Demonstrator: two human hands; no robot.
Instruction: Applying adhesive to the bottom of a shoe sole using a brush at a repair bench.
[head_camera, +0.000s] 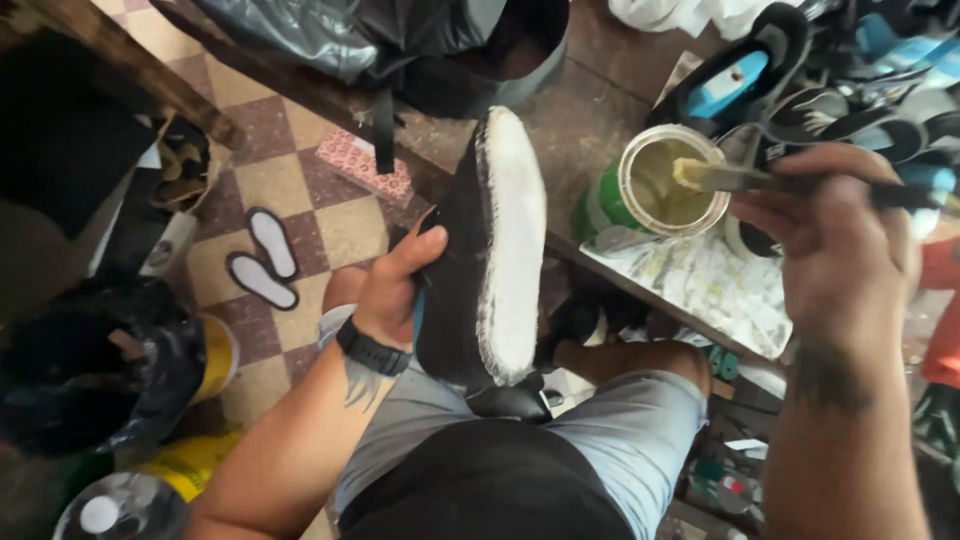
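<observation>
head view: the left hand (392, 290) is gripping a black shoe (487, 250) above the lap, white sole upward, long axis running toe-away toward the surface's near edge. the right hand (835, 235) is closing its grip on a brush (745, 180), bristles dipping into the open glue can (668, 182) near that edge. this looks like loading glue; spreading it evenly along the sole would call for a steady shoe.
</observation>
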